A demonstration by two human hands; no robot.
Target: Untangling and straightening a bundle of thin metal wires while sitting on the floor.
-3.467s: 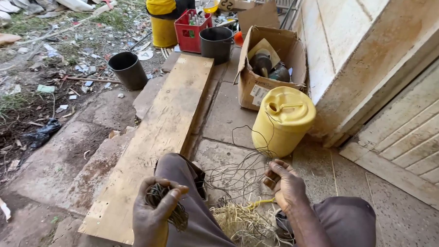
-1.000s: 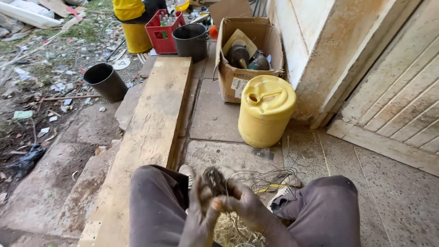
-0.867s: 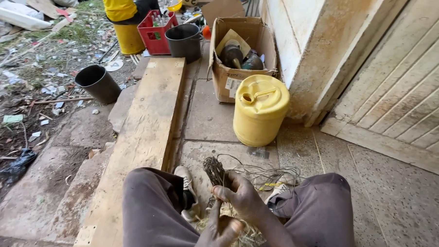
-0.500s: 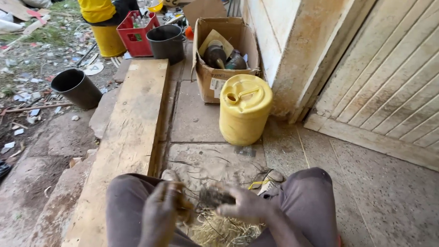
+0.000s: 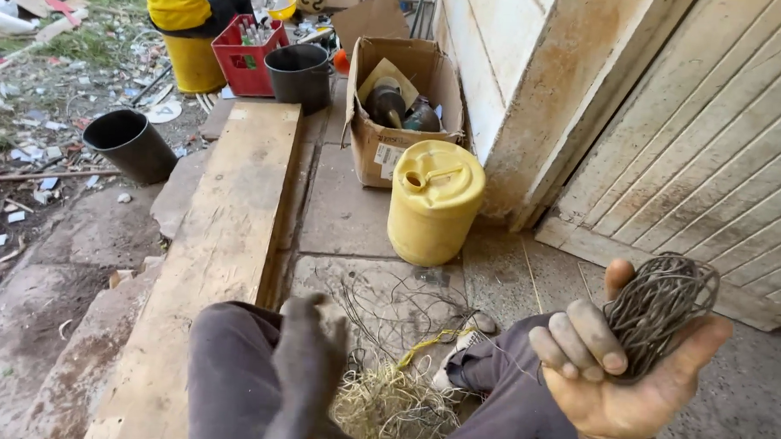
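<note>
the right hand is now lifting out to the side, palm up, fingers curling loosely around a dark bundle of wire; a moment ago both hands were working it together between the knees. the left hand is dropping away, blurred, so i cannot tell how open it is or whether it holds anything. loose wire and pale straw-like fibres are lying on the floor between the hands. a yellow jerrycan is standing beyond them.
</note>
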